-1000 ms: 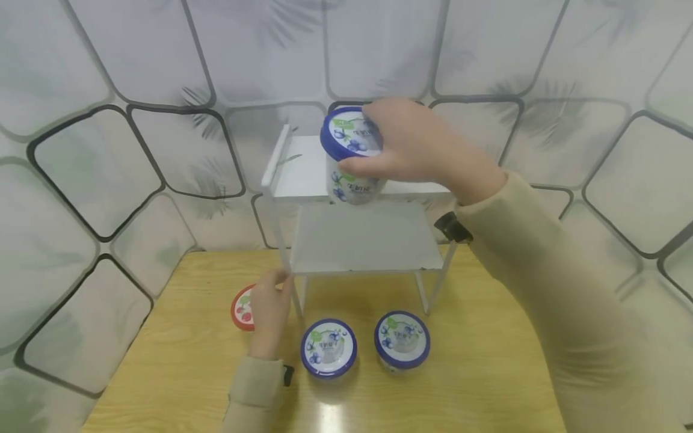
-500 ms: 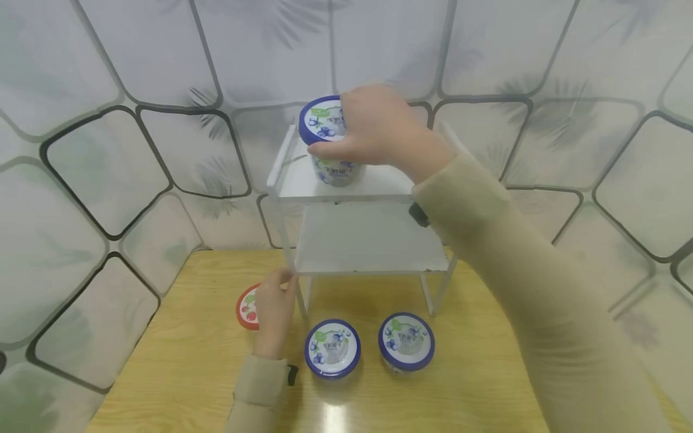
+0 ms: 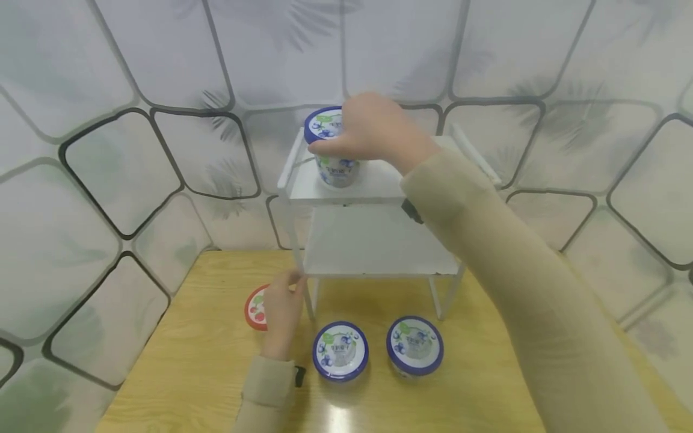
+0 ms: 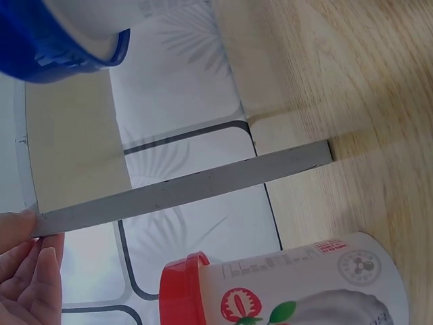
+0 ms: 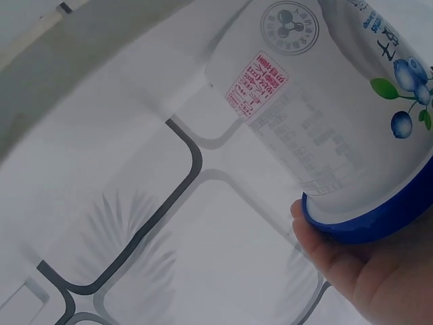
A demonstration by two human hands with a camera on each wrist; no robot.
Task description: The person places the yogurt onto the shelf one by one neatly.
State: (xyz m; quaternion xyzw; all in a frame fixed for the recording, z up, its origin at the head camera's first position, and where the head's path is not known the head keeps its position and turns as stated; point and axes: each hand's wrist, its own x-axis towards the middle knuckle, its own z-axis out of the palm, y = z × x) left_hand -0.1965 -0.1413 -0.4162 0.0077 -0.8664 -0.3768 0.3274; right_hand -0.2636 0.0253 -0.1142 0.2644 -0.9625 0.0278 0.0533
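Observation:
My right hand (image 3: 373, 129) grips a white tub (image 3: 338, 169) with a blue lid and blueberry pictures round its lid. The tub stands upright at the left of the white shelf rack's top board (image 3: 387, 180); in the right wrist view the fingers (image 5: 331, 264) curl at the lid's rim. Low at the rack's left side, my left hand (image 3: 283, 310) pinches the rack's leg (image 4: 183, 191) between thumb and fingers. Partly behind that hand is a red-lidded tub (image 3: 257, 308) with strawberry pictures, shown more fully in the left wrist view.
Two more blue-lidded tubs (image 3: 340, 352) (image 3: 414, 346) stand on the wooden table (image 3: 487, 361) before the rack. The rack's lower board (image 3: 379, 240) slopes under the top one. A patterned wall covering (image 3: 400, 48) rises close behind.
My right hand has carried the blue-lidded tub left and back, from the top board's front edge onto its left part. My left hand stays on the rack's leg. The view has shifted slightly.

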